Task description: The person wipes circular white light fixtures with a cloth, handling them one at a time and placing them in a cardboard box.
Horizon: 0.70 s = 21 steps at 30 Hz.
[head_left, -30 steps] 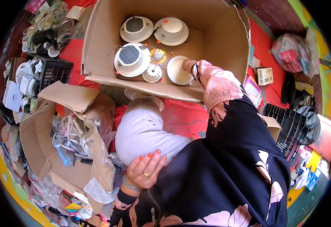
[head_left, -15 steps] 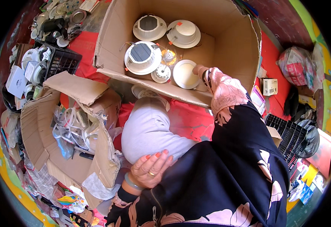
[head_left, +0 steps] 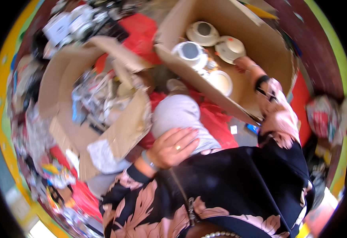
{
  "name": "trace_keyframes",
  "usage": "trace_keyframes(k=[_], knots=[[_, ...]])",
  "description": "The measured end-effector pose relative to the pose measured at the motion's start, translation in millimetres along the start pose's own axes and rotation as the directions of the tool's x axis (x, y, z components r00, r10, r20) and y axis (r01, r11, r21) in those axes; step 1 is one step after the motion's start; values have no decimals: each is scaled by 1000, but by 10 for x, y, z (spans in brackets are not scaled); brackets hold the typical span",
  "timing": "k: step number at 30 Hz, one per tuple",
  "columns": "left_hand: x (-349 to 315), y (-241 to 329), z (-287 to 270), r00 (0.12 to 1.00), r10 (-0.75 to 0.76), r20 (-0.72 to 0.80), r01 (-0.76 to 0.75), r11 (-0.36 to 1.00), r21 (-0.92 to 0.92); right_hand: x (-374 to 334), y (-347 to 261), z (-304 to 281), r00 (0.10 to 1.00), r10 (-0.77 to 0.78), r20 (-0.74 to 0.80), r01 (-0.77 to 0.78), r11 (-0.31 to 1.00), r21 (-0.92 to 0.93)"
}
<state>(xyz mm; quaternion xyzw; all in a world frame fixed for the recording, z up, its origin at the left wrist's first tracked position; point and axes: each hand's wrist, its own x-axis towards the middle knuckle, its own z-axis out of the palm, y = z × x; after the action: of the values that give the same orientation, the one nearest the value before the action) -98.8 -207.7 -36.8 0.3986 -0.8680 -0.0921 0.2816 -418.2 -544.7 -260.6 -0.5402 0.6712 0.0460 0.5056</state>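
In a large cardboard box [head_left: 183,67] stand several white round downlights. Two with dark tops, a rear downlight [head_left: 206,35] and a front downlight [head_left: 191,54], are at the left. My right hand [head_left: 246,64] reaches into the box at the lower edge of the right downlight [head_left: 232,48]. Motion smears its fingers, so I cannot make out whether they grip the rim. A shallow white round light [head_left: 221,83] lies nearer me, its pale disc facing up. My left hand [head_left: 175,147] lies flat on my grey-trousered leg, fingers stretched out, holding nothing.
An opened, torn cardboard box [head_left: 130,123] on the left holds plastic bags and cables. Red sheeting [head_left: 217,127] covers part of the floor. Mixed goods [head_left: 78,23] are piled at the far left. A wrapped plastic bag [head_left: 323,117] sits at the right.
The view has turned, shifting the boxes rightward in it. My right hand has moved from the shallow white light to the right downlight. My left hand has flattened onto my leg.
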Motion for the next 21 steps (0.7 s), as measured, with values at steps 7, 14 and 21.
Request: trace_keyframes(k=[7, 14, 21], knots=[[-265, 171, -129, 968, -50, -245, 17, 991, -133, -2852, -1682, 361, 635, -754, -170, 753, 553, 358], [-583, 386, -797, 655, -378, -654, 354, 918, -177, -3954, -1815, 1622, 110, -916, 386, 920, 241, 310], [-1081, 301, -1710, 617, -480, -624, 208, 864, -459, -3957, -2430, 2303, 160, -708, 688, 765, 529, 368]])
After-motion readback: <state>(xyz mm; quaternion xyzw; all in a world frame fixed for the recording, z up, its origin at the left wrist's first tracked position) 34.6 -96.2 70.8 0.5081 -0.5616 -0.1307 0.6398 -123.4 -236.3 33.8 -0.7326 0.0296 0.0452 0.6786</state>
